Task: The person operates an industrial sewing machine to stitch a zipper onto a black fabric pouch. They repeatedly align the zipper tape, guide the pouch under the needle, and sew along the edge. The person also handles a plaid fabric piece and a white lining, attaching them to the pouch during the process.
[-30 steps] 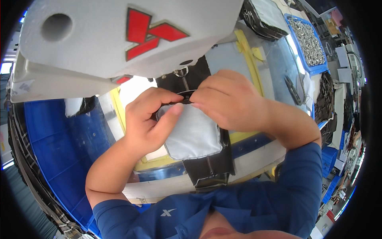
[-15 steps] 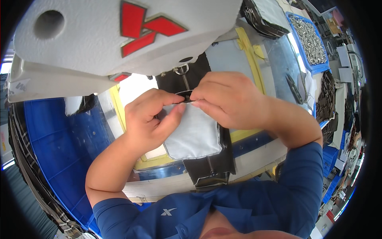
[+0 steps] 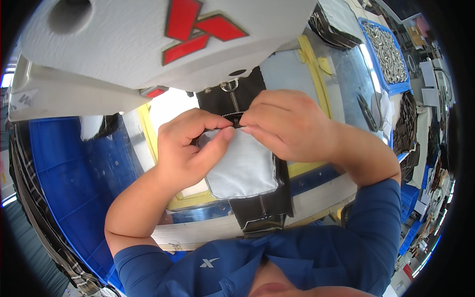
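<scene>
On the machine bed lies a dark fabric piece [image 3: 255, 210] with a zipper [image 3: 235, 101] and a metal ring [image 3: 229, 86]. A pale grey cloth square [image 3: 242, 171] rests on it. My left hand [image 3: 195, 143] pinches this piece's top edge at the curved zipper seam between thumb and forefinger. My right hand [image 3: 284, 126] pinches the same edge just to the right, the fingertips of both hands close together. Above them hangs the white sewing machine head [image 3: 114, 54] with a red emblem [image 3: 198, 34]. What sits exactly between my fingertips is too small to make out.
A large blue plastic tray [image 3: 64, 173] is at left. At back right are a stack of pieces [image 3: 336, 24], a blue basket of metal fittings [image 3: 386, 52] and scissors [image 3: 366, 111]. Yellow tape strips [image 3: 314, 74] run along the bed. Dark pieces [image 3: 405, 116] pile at right.
Both hands have stayed pinched at the seam, shifting only very slightly. The machine head appears a little higher and farther right in the view.
</scene>
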{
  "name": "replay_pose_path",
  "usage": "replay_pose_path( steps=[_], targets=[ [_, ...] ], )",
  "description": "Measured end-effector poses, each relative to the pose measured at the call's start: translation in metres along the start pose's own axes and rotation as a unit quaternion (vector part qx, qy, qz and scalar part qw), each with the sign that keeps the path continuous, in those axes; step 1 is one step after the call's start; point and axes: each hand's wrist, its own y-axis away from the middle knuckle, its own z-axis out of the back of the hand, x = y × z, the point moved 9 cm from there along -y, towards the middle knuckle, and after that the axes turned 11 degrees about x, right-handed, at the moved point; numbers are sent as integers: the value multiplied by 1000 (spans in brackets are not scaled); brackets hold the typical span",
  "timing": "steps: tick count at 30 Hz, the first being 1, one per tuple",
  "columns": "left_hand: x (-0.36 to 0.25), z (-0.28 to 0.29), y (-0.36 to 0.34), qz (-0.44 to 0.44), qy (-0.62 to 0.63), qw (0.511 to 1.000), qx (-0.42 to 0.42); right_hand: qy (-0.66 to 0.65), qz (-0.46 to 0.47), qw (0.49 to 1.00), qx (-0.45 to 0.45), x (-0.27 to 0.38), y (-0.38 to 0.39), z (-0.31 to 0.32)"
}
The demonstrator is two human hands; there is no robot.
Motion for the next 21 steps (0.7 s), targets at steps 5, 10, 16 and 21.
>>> replay_pose_path(
  steps=[5,10,16,21],
  targets=[
    [-5,-1,-1,-4,-8,1000,-4,-28,-27,999,8,-7,1,0],
    [-4,-2,0,-37,-25,999,-15,-93,-66,993,18,-16,-2,-1],
    [-6,-4,-2,-25,-28,999,0,-144,-91,985,19,-23,-5,-3],
    [-3,-5,-2,-28,-24,999,-2,-131,-77,988,16,-23,-5,-5]
  ],
)
